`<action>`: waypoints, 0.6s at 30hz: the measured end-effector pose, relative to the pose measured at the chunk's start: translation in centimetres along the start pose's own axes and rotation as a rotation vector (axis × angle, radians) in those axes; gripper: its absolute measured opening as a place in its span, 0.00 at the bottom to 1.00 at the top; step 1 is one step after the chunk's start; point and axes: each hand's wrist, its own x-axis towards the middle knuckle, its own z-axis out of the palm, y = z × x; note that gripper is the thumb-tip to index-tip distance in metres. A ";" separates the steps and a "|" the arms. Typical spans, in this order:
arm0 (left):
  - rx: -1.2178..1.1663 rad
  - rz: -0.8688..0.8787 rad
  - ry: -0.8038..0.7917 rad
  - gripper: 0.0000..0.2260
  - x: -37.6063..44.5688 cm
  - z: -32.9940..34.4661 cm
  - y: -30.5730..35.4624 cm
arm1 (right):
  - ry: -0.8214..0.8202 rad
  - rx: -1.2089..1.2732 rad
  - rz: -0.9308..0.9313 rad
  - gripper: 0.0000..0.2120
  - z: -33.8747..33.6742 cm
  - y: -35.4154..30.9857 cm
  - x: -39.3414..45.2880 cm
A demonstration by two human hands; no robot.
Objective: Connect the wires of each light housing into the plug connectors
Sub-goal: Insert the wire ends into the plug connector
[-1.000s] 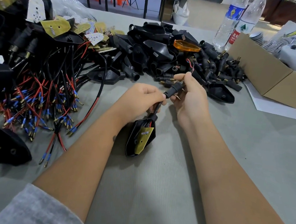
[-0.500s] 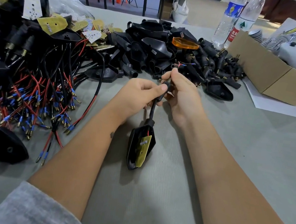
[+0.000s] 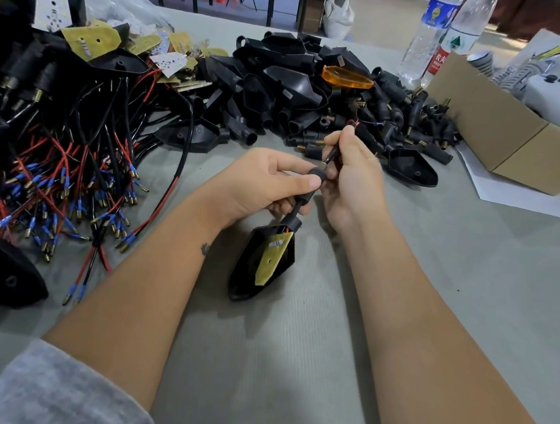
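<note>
A black light housing (image 3: 251, 277) with a yellow circuit board (image 3: 273, 259) lies on the grey table in front of me, its stem pointing up toward my hands. My left hand (image 3: 261, 182) pinches the black plug connector (image 3: 314, 176) at the top of the stem. My right hand (image 3: 353, 181) pinches the housing's thin wires (image 3: 333, 152) just above the connector; their red and blue ends (image 3: 355, 123) stick out past my fingertips.
A heap of wired housings with red and black leads (image 3: 70, 171) fills the left. Loose black housings and connectors (image 3: 317, 92) with one orange lens (image 3: 347, 77) lie behind my hands. A cardboard box (image 3: 505, 131) and two water bottles (image 3: 439, 32) stand at the right.
The connector has slid down the wires toward the housing stem. My right hand now pinches the wires above it instead of the connector, and the housing has shifted slightly.
</note>
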 end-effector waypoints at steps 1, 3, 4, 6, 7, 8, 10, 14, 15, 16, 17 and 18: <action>0.004 -0.001 -0.015 0.05 0.0 0.0 0.0 | 0.010 0.017 0.002 0.17 0.0 0.0 0.0; -0.013 -0.007 -0.052 0.05 -0.1 -0.2 -0.1 | 0.032 0.037 0.005 0.17 0.0 0.1 0.1; -0.037 -0.012 -0.078 0.05 -0.2 -0.3 -0.1 | 0.050 0.051 0.010 0.17 0.0 0.1 0.2; -0.091 -0.023 -0.134 0.08 -0.3 -0.5 -0.3 | 0.082 0.104 0.023 0.17 -0.1 0.1 0.3; -0.102 -0.027 -0.160 0.11 -0.4 -0.6 -0.3 | 0.092 0.128 0.026 0.17 -0.1 0.1 0.4; -0.102 -0.030 -0.182 0.13 -0.4 -0.7 -0.3 | 0.099 0.140 0.027 0.17 -0.2 0.1 0.5; -0.084 -0.024 -0.212 0.15 -0.5 -0.8 -0.3 | 0.107 0.134 0.024 0.18 -0.1 0.3 0.6; -0.066 -0.024 -0.218 0.10 -0.4 -0.8 -0.3 | 0.107 0.144 0.014 0.17 -0.1 0.4 0.7; -0.070 -0.026 -0.210 0.07 -0.4 -0.7 -0.3 | 0.105 0.148 0.014 0.17 -0.2 0.4 0.7; -0.072 -0.027 -0.196 0.05 -0.3 -0.5 -0.3 | 0.101 0.148 0.016 0.17 -0.2 0.3 0.7; -0.070 -0.025 -0.176 0.04 -0.3 -0.4 -0.4 | 0.092 0.141 0.024 0.16 -0.3 0.3 0.7; -0.068 -0.019 -0.156 0.04 -0.2 -0.4 -0.4 | 0.080 0.129 0.035 0.16 -0.2 0.3 0.7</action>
